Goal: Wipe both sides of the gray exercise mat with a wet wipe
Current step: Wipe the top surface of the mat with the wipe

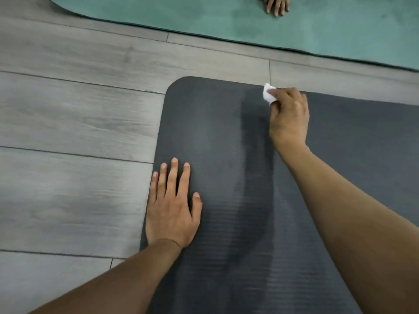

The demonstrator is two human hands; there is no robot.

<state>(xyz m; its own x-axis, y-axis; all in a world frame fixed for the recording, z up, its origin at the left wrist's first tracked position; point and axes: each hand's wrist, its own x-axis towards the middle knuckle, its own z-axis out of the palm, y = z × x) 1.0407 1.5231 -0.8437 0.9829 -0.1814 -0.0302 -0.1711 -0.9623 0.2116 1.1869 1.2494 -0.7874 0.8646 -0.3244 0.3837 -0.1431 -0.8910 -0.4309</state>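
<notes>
Right hand: grip pinching a crumpled white wet wipe against the far edge of the gray exercise mat. Left hand: fingers spread flat on the mat's near left edge. Mat flat on gray wood-plank floor, damp streaks visible; teal mat beyond, another person's hand resting on it.

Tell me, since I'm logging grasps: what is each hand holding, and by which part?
The right hand pinches a crumpled white wet wipe by its near end. The left hand holds nothing, resting flat on the dark gray ribbed foam exercise mat.
</notes>
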